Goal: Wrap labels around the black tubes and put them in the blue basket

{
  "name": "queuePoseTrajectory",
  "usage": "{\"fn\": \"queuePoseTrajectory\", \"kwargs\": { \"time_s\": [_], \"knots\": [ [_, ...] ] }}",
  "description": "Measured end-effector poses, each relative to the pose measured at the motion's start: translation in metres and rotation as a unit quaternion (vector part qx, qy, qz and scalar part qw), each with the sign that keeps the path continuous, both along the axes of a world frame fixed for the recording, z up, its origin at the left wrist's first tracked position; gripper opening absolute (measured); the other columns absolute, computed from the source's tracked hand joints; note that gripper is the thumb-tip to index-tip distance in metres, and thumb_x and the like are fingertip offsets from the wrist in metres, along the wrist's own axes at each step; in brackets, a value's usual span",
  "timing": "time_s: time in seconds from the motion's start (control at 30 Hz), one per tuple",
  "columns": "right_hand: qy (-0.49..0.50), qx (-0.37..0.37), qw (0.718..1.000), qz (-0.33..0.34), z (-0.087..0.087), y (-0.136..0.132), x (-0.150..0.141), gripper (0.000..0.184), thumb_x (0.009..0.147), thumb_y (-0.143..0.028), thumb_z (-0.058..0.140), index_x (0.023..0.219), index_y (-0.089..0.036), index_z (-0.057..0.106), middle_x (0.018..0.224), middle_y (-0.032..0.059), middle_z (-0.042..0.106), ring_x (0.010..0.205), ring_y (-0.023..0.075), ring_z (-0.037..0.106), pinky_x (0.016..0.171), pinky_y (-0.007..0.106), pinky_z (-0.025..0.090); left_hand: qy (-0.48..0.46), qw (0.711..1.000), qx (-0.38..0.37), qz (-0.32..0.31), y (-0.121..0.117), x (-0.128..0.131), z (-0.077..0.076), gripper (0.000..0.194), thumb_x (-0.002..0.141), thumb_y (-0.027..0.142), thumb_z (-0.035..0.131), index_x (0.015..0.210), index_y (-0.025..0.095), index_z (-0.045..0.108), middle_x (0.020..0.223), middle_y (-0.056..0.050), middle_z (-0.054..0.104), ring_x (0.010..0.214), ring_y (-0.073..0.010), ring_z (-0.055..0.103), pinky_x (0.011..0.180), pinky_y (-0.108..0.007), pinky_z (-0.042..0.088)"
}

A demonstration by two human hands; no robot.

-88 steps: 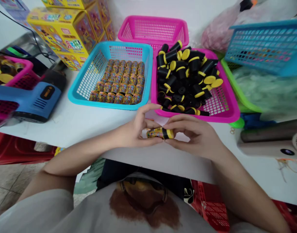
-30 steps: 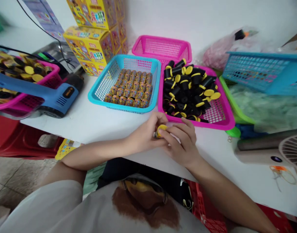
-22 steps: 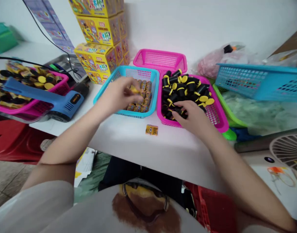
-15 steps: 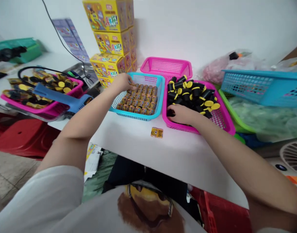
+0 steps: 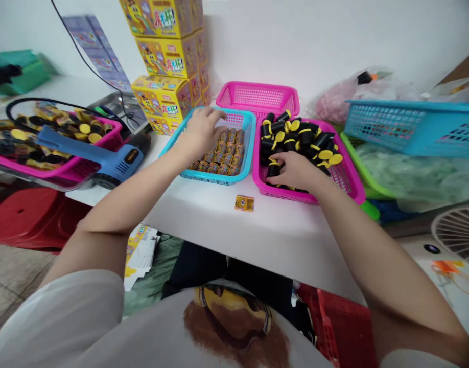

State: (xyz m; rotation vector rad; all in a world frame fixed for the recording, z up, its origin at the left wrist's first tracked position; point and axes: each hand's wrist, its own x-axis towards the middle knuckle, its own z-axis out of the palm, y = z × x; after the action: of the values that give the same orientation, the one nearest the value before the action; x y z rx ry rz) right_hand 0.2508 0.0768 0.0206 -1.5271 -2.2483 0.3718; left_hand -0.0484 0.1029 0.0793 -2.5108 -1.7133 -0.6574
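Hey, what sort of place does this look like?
Probably a small workshop packing novelty goods by hand: a stack of yellow printed cardboard boxes, a magenta plastic basket of black capsules with yellow caps, and a turquoise plastic basket of neatly rowed, labelled capsules.

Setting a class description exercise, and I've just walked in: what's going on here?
A person sits at a white table, working with bare hands. The left hand reaches into a blue plastic basket towards rows of labelled tubes. The right hand rests among black tubes with yellow caps in a pink plastic basket.
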Motion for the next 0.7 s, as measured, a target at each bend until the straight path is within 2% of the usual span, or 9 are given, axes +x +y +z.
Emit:
{"fn": "queuePoseTrajectory", "kwargs": {
  "time_s": [0.03,0.07,0.13,0.23,0.33,0.43,0.57,0.63,0.7],
  "knots": [
    [0.022,0.009,1.0,-0.013,0.004,-0.01,0.005,0.052,0.065,-0.036,0.091,0.111,-0.017,0.076,0.109,0.0129,0.071,0.086,0.0286,0.074,0.088,0.051,0.064,-0.003,0.996,0.027,-0.087,-0.021,0.007,-0.005,0.034,0.106,0.03,0.048,0.132,0.016,0.066,0.133,-0.014,0.069,0.126,-0.0269,0.063,0.11,-0.043,0.048],
    [0.067,0.024,0.997,-0.03,0.007,-0.021,0.01,0.052,0.068,-0.039,0.09,0.113,-0.017,0.075,0.116,0.0138,0.07,0.082,0.0251,0.073,0.085,0.049,0.065,0.009,0.984,0.019,-0.177,-0.042,0.014,-0.013,0.029,0.107,0.027,0.047,0.122,0.016,0.069,0.118,-0.01,0.073,0.114,-0.0232,0.068,0.104,-0.038,0.052],
    [0.185,0.057,0.98,-0.055,0.006,-0.041,0.017,0.055,0.071,-0.042,0.087,0.119,-0.02,0.07,0.128,0.0134,0.065,0.079,0.0204,0.072,0.077,0.043,0.067,0.074,0.943,-0.047,-0.32,-0.079,0.029,-0.037,0.026,0.107,0.025,0.047,0.108,0.016,0.071,0.099,-0.006,0.074,0.093,-0.018,0.071,0.091,-0.03,0.055],
    [0.323,0.117,0.937,-0.068,-0.006,-0.064,0.019,0.061,0.073,-0.042,0.085,0.126,-0.025,0.06,0.135,0.0113,0.06,0.086,0.0196,0.073,0.072,0.039,0.067,0.137,0.932,-0.058,-0.33,-0.112,0.045,-0.078,0.024,0.106,0.016,0.047,0.11,0.014,0.07,0.107,-0.01,0.077,0.1,-0.019,0.073,0.096,-0.031,0.055],
    [0.373,0.186,0.903,-0.102,-0.021,-0.08,0.018,0.06,0.074,-0.043,0.088,0.121,-0.027,0.054,0.133,0.0108,0.058,0.091,0.0206,0.074,0.071,0.037,0.067,0.157,0.935,-0.05,-0.313,-0.12,0.05,-0.103,0.03,0.103,0.008,0.044,0.121,0.012,0.068,0.113,-0.014,0.077,0.108,-0.0218,0.073,0.098,-0.034,0.056],
    [0.403,0.231,0.879,-0.104,-0.027,-0.09,0.018,0.061,0.075,-0.041,0.09,0.117,-0.029,0.048,0.135,0.011,0.057,0.099,0.022,0.073,0.074,0.038,0.067,0.19,0.928,-0.044,-0.317,-0.121,0.049,-0.106,0.036,0.101,0.005,0.043,0.129,0.013,0.064,0.105,-0.015,0.078,0.099,-0.0238,0.075,0.086,-0.034,0.059],
    [0.408,0.227,0.882,-0.068,-0.025,-0.095,0.022,0.057,0.08,-0.034,0.088,0.118,-0.033,0.046,0.131,0.0099,0.06,0.1,0.0216,0.071,0.075,0.038,0.066,0.193,0.932,-0.08,-0.298,-0.128,0.044,-0.095,0.04,0.1,0.005,0.044,0.133,0.017,0.062,0.097,-0.011,0.077,0.089,-0.0228,0.075,0.073,-0.028,0.058],
    [0.392,0.228,0.889,-0.063,-0.024,-0.096,0.024,0.054,0.082,-0.035,0.085,0.122,-0.033,0.049,0.125,0.0091,0.06,0.098,0.0218,0.07,0.072,0.037,0.065,0.167,0.941,-0.121,-0.267,-0.131,0.041,-0.085,0.041,0.099,0.007,0.044,0.136,0.017,0.061,0.089,-0.006,0.076,0.079,-0.0205,0.074,0.067,-0.025,0.055],
    [0.386,0.22,0.893,-0.065,-0.023,-0.097,0.026,0.051,0.084,-0.035,0.084,0.125,-0.034,0.054,0.122,0.0078,0.058,0.094,0.0202,0.069,0.071,0.036,0.064,0.087,0.951,-0.168,-0.244,-0.132,0.04,-0.073,0.041,0.098,0.008,0.046,0.135,0.018,0.061,0.089,-0.004,0.076,0.075,-0.0181,0.074,0.068,-0.024,0.054]
  ]
}}
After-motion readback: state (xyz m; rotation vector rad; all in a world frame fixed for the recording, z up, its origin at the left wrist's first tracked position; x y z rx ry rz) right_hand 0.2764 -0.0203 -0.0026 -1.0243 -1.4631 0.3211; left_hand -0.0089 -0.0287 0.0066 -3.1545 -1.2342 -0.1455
